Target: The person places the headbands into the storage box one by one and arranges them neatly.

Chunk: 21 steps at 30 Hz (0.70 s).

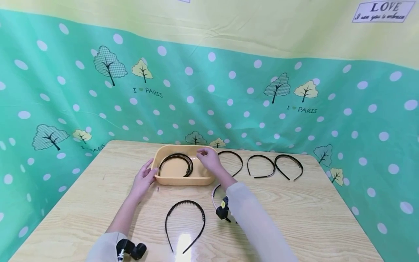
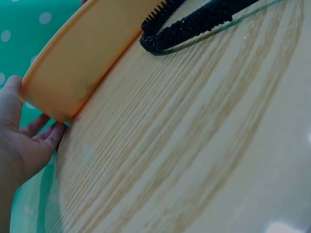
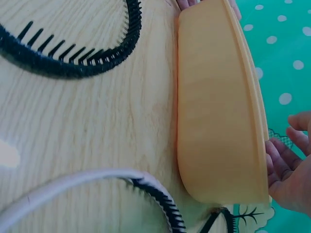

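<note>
My left hand (image 1: 144,177) holds the left end of an orange plastic tray (image 1: 183,181). In the left wrist view the thumb lies by its rim and the fingers are at its lower edge. Several black headbands (image 1: 188,160) lie together inside the tray, toward its left. Over the tray's right end is my right hand (image 1: 209,159), its fingers loosely bent with nothing seen between them. A black toothed headband (image 1: 186,201) lies on the table in front of the tray. A headband with a pale band (image 3: 73,182) sits beneath my right forearm, partly hidden.
Along the back right of the wooden table (image 1: 311,211) lie three black headbands: one beside the tray (image 1: 241,163), a middle one (image 1: 262,156) and a rightmost one (image 1: 289,156). A green dotted cloth (image 1: 229,109) hangs behind the table.
</note>
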Motion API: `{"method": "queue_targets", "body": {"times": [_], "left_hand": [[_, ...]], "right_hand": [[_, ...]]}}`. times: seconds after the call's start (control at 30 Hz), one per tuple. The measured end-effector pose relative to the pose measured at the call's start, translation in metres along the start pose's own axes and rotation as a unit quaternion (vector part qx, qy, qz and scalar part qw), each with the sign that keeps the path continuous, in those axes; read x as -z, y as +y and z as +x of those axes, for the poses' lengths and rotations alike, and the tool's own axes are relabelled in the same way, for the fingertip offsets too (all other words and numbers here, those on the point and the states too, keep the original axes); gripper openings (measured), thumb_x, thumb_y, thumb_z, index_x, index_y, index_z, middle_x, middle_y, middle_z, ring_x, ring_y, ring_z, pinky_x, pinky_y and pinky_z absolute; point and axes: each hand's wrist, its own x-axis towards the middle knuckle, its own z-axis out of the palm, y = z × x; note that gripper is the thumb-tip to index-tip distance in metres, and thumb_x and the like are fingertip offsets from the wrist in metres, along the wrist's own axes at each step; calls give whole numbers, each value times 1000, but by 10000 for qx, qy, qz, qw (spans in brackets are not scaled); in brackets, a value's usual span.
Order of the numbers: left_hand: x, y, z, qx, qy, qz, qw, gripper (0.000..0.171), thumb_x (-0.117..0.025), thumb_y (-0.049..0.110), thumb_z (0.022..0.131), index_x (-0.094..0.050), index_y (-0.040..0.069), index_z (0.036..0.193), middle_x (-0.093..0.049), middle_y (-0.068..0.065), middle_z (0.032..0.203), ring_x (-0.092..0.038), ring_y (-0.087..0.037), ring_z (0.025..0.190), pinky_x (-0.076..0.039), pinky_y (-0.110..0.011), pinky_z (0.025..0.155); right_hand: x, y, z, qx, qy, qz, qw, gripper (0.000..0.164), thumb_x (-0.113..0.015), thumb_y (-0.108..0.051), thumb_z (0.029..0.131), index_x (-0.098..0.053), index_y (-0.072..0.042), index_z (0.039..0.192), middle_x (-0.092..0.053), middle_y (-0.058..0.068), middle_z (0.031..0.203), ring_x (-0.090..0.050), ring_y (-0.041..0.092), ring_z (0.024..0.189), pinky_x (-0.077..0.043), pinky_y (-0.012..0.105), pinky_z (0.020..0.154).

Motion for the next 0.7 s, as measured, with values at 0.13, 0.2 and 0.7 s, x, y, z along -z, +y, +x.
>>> {"method": "queue_targets", "body": {"times": [0.13,0.2,0.7], "left_hand": [[1,-1,1,-12,-17,-24,10000,64,-51,35,96,-20,18,150,-38,-26,143,-44,-31,127,-51,-11,86],[1,-1,1,0,-32,-59,10000,64,-51,36,96,-21,19,150,-37,-26,143,-43,-32,128,-51,-11,86],[0,0,0,86,1,-67,9999,63,-50,34,97,-20,20,150,-34,-25,146,-41,-35,129,-51,-13,88]], "right_hand": [[7,-1,-2,5,35,-48,10000,25,-60,-19,91,-64,-6,112,-63,10,102,-58,21,89,-53,25,72],[10,-1,-3,27,63,-46,10000,26,-60,-19,91,-64,-5,113,-63,11,103,-58,22,91,-53,27,73],[35,-1,-4,13,229,-105,9997,25,-59,-22,92,-65,-8,112,-61,9,103,-57,22,91,-53,27,72]]}}
